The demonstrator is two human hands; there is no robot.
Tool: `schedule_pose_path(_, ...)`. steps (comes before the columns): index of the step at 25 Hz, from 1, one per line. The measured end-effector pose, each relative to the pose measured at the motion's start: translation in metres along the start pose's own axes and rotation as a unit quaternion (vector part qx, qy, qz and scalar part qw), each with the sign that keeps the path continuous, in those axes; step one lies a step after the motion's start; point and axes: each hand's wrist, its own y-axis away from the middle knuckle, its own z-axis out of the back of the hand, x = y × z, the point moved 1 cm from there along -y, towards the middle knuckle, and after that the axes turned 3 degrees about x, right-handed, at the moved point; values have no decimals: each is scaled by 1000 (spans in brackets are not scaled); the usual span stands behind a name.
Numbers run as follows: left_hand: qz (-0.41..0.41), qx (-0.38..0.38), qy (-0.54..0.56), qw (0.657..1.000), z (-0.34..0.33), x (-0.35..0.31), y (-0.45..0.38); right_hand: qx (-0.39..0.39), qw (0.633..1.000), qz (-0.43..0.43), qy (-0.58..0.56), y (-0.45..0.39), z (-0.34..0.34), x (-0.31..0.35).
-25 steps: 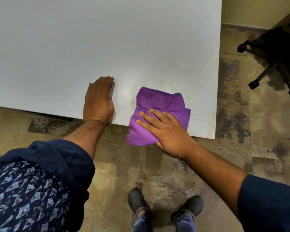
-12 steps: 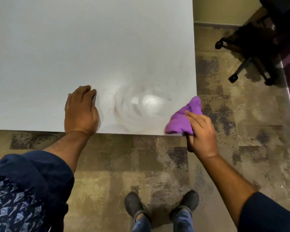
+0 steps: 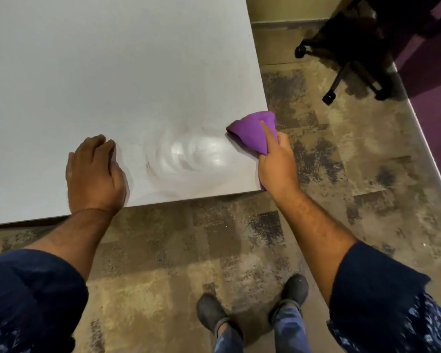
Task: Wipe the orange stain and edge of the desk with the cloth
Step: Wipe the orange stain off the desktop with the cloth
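Here we see the right hand (image 3: 278, 166) at the right-hand side edge of the bench (image 3: 112, 72), close to its near corner. Its fingers are clamped on the bunched purple cloth (image 3: 250, 131), the index finger laid straight along the top of the fabric; the cloth drapes over the side edge, part on the surface just ahead of the fingers and part hanging below the hand. The left hand (image 3: 93, 175) rests palm down on the bench near its front edge, fingers together and lightly curled, holding nothing.

Between the two hands lies a glossy patch of curved smear marks (image 3: 189, 155), which we read as wet wiping tracks. No orange stain shows within it; only a faint brownish trace remains at its left margin, nearest the left fingers.

We judge the stain step largely complete and the edge step in hand, since the cloth sits on the side edge. What is left, as far as we can tell, is the remainder of that edge, the front edge and the residual trace.
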Motion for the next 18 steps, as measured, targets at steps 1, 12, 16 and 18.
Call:
schedule_pose_path(1, 1, -1, -1, 1000, 0, 0, 0, 5, 1000, -16, -15, 17, 3, -6)
schedule_pose_path(12, 22, 3, 6, 1000, 0, 0, 0, -118, 991, 52, 29, 15, 19, 69)
schedule_pose_path(16, 27, -1, 12, 1000, -1, 4, -1, 111, 968, 141, 175, -18, -60, 123)
schedule_pose_path(18, 35, 2, 29, 999, -2, 5, -1, 146, 948, 191, 208, -15, -79, 122)
